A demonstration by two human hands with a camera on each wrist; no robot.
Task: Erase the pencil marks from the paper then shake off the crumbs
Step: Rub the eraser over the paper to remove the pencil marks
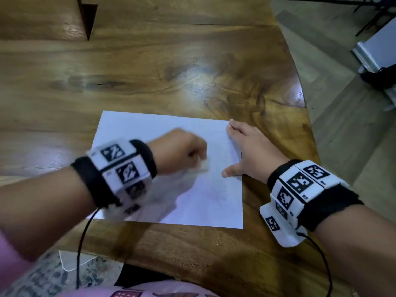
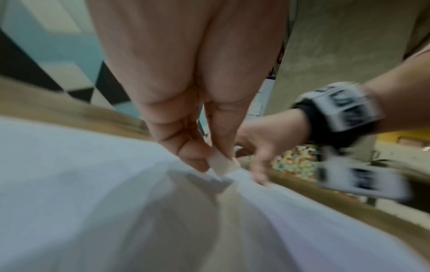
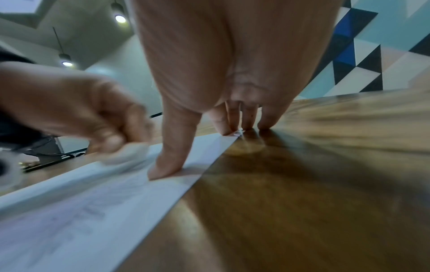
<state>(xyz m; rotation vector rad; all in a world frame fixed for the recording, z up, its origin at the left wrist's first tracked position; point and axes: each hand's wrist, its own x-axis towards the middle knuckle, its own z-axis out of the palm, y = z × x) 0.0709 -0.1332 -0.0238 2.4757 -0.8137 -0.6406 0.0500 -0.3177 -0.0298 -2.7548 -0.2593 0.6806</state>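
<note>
1. Under both hands, the paper (image 1: 171, 168) lies flat on the wooden table (image 1: 150, 71).
2. Our left hand (image 1: 177, 151) is curled round the white eraser (image 1: 202, 167), which is pressed to the sheet.
3. Our right hand (image 1: 252, 151) is spread flat, fingers straight, pinning the sheet's right edge.
4. Faint pencil marks (image 1: 216, 189) lie just nearer us than the eraser, between the hands; the left hand is closer.
5. Judgement: erasing is unfinished; shaking is not yet due.

Both wrists wore black bands (image 1: 330, 207) carrying white blocks of black square markers (thin black cables (image 1: 82, 243) trailing), and pink sleeves (image 1: 9, 269).
</note>
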